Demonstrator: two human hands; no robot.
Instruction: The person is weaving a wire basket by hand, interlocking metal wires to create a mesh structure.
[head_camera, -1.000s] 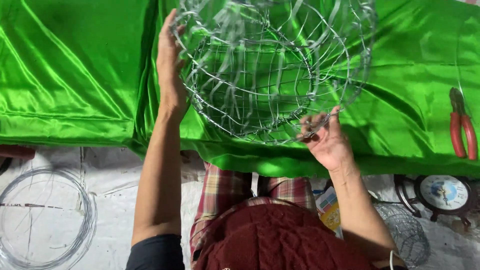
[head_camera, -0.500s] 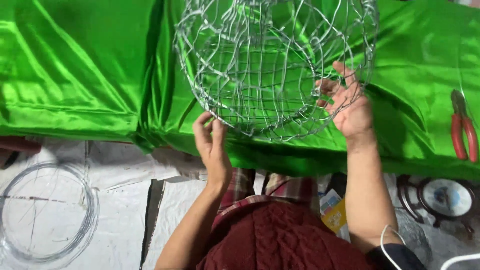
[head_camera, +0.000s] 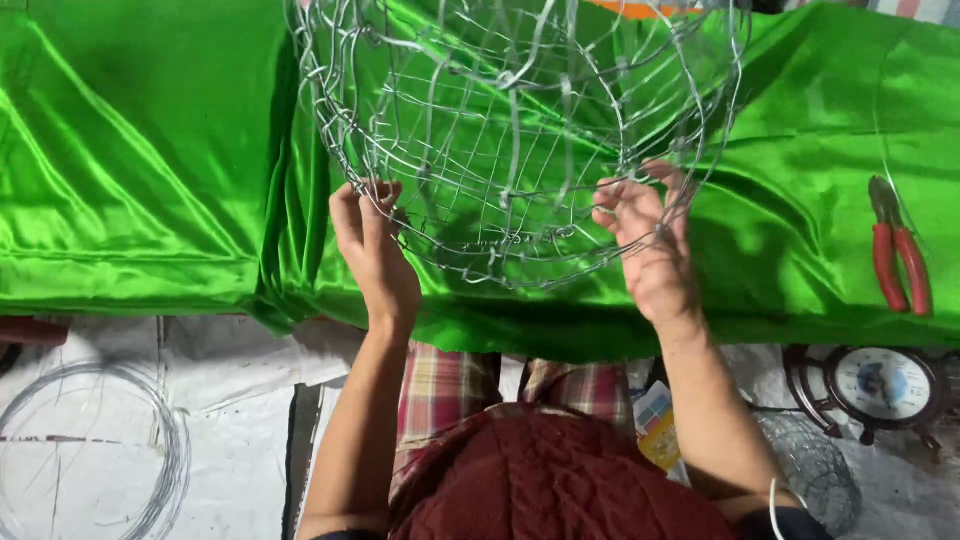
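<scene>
Basket: I see a round wire basket (head_camera: 520, 140) lying on the green cloth (head_camera: 140, 150) that covers the table.
Left hand: my left hand (head_camera: 375, 255) has its fingers pinched on the basket's near-left rim.
Right hand: my right hand (head_camera: 650, 250) has its fingers curled on the near-right wires.
Nearby: red pliers (head_camera: 898, 255) lie far right on the cloth; a wire coil (head_camera: 85, 450) is on the floor.

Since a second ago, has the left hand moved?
Yes. The left hand slid down the wire basket rim, toward the near edge of the green cloth.
</scene>
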